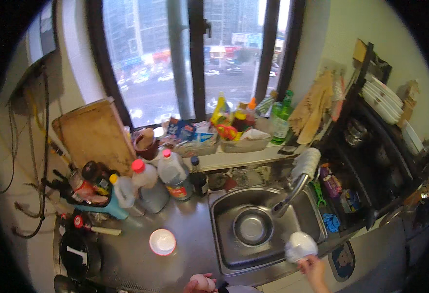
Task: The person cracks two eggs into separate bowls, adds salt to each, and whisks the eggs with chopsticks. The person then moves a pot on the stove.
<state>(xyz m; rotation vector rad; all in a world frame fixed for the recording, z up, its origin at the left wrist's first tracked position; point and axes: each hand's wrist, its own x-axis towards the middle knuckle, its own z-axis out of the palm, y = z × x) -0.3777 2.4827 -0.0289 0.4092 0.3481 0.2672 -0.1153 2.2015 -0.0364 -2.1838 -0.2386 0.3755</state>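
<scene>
My left hand (194,285), cut off by the lower edge, is closed around pale pink rounded items (203,282), apparently eggs. My right hand (311,267) grips a small white bowl (301,245) by its near edge, over the front right corner of the steel sink (217,229). A round steel bowl (253,225) sits in the basin below the curved tap (297,188). Left of the sink, a small white bowl with a red rim (163,241) stands on the steel counter (185,259), forward of my left hand.
Large bottles (174,178) and a cutting board (87,132) line the back left. A black pot (76,256) is at left. The window sill holds packets and a green bottle (281,119). A black dish rack (380,166) stands right of the sink, with blue gloves (331,223) nearby.
</scene>
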